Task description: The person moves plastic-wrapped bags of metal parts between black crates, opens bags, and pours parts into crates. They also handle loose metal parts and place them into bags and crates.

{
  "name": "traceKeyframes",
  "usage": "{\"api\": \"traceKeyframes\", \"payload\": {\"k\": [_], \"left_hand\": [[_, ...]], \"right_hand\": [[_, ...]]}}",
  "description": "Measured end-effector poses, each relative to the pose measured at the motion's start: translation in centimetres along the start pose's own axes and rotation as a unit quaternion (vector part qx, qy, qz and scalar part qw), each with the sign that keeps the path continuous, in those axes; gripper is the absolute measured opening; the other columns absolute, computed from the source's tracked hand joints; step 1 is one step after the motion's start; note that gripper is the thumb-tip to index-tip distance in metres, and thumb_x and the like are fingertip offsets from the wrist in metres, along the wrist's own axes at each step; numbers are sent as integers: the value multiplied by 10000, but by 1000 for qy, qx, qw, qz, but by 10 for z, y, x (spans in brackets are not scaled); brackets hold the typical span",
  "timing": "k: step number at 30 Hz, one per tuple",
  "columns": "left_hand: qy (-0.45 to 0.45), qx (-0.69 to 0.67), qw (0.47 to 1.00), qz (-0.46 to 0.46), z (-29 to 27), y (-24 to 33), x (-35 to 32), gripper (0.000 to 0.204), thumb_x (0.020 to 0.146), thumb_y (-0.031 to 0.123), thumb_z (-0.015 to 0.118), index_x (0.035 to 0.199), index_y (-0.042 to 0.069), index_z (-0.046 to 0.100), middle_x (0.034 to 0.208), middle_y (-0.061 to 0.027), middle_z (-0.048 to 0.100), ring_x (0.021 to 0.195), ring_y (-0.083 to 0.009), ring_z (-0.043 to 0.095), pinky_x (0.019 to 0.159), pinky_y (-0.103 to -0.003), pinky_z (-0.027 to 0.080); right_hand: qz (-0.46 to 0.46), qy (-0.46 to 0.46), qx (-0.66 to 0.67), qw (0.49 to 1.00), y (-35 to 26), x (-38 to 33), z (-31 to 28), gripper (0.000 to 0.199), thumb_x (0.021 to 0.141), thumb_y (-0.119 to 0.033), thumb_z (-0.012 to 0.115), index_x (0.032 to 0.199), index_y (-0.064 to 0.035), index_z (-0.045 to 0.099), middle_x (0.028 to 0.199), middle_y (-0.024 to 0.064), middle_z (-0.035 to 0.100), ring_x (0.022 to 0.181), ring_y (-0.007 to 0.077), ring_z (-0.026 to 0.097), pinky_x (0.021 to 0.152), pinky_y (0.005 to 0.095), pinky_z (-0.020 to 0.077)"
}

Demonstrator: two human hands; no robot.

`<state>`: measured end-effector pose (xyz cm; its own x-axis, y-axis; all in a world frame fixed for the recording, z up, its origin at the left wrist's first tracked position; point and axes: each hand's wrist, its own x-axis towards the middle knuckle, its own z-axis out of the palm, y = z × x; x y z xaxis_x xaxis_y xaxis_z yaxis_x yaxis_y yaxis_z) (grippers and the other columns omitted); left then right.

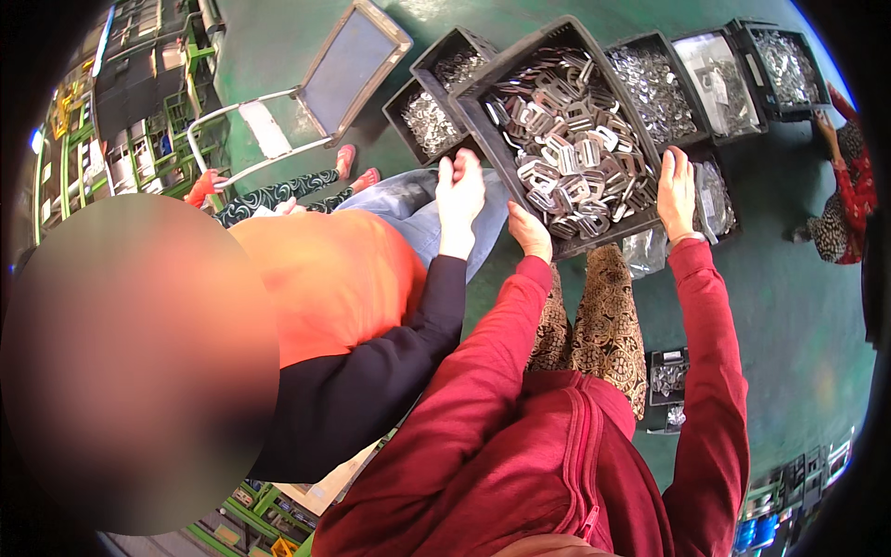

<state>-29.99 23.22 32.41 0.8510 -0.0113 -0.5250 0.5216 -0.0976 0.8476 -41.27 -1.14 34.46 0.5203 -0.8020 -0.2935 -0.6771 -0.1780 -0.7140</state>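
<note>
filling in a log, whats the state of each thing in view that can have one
large crate, open, heaped
slotted metal pieces, loose, piled
left hand, open, at large crate's left side
right hand, open, at its right side
far right crate, open, loaded with small parts
trolley, unfolded
clear plastic bag, crumpled

Crate [489, 141] was black, buckles [571, 139] silver. Jacket [492, 418] was red; trousers [608, 330] at crate's near edge bore black-and-tan scrolls. Floor [770, 325] was green, co-worker's top [325, 274] orange, jeans [394, 197] blue.
</note>
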Motion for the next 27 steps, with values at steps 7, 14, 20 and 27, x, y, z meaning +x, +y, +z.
{"api": "traceKeyframes", "payload": {"k": [7, 14, 20, 27], "left_hand": [[136, 162, 975, 70, 0, -30, -11, 562, 1024, 384, 272, 1225, -71, 533, 1183, -180, 611, 1082, -279, 555, 963, -336, 389], [140, 218, 960, 105, -7, -20, -7, 484, 1022, 320, 272, 1214, -33, 542, 1181, -210, 567, 1127, -336, 514, 980, -395, 379], [53, 209, 954, 209, -7, 29, -4, 368, 1009, 314, 381, 906, 0, 543, 789, -65, 475, 795, -187, 428, 722, -376, 372], [35, 191, 979, 60, 12, 15, 26, 699, 1006, 443, 366, 1391, -137, 299, 1474, -274, 304, 1368, -348, 311, 1140, -368, 225]], "right_hand": [[10, -1, -8, 1000, 10, 5, 2, 450, 999, -399, 351, 1241, -48, 494, 1175, 240, 533, 1080, 424, 504, 917, 470, 407], [-125, -35, 33, 991, 13, -1, 4, 364, 1012, -219, 347, 1265, -1, 491, 1209, 184, 525, 1136, 360, 465, 973, 431, 376], [-78, -144, 138, 977, -49, 24, -35, 356, 1002, -212, 402, 1232, 11, 557, 1112, 204, 605, 1040, 338, 567, 944, 384, 420], [-138, -103, -74, 982, -36, 46, 16, 482, 992, -384, 411, 1282, -10, 500, 1024, 213, 552, 1010, 386, 555, 861, 458, 476]]}}
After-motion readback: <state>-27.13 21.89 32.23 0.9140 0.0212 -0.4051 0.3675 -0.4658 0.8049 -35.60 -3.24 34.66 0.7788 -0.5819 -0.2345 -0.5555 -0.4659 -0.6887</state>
